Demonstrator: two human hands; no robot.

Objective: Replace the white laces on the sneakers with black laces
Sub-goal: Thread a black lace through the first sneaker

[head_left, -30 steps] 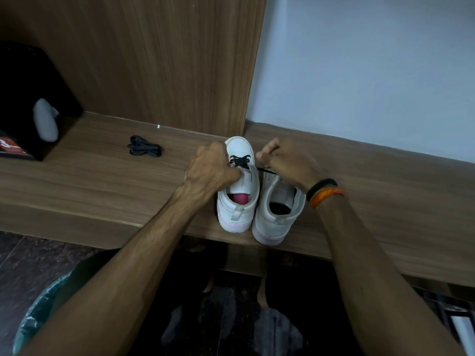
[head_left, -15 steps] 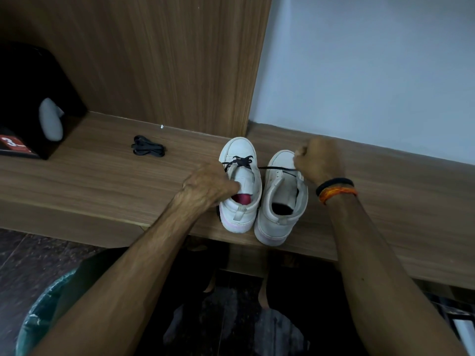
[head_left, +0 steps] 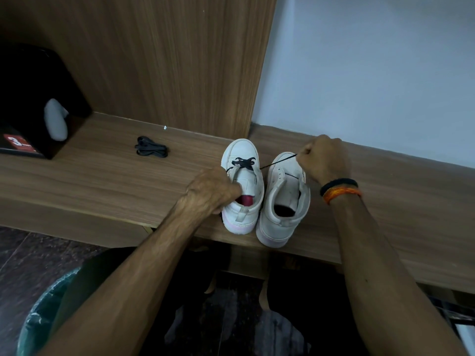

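Surface: a wooden bench [head_left: 102, 181] running left to right, backed by a wood panel [head_left: 159, 60] on the left and a pale wall [head_left: 372, 60] on the right.
Left sneaker [head_left: 243, 186]: white, upright, toe toward the back edge, heel at the front edge of the bench; a red insole shows inside the opening.
Right sneaker [head_left: 284, 201]: white, touching the left sneaker's side, heel slightly over the front edge; no lace visible in its eyelets.
Black lace [head_left: 243, 162]: crossed once through the lowest eyelets of the left sneaker; one end runs taut rightward across the toe of the right sneaker.
Left hand [head_left: 212, 191]: fingers curled against the left side of the left sneaker's collar, gripping it; whether it also holds the lace's other end cannot be told.
Right hand [head_left: 322, 160]: clenched above the right sneaker's toe, pinching the taut end of the black lace.
Wristbands [head_left: 340, 188]: one black, one orange, on the right wrist.
Spare black lace [head_left: 151, 150]: bundled, lying on the bench left of the sneakers, nearer the back edge.
Black box [head_left: 33, 98]: at the left end of the bench, with a red label and a grey object on its front.
Bin [head_left: 38, 317]: lined with a green bag, on the floor at lower left.
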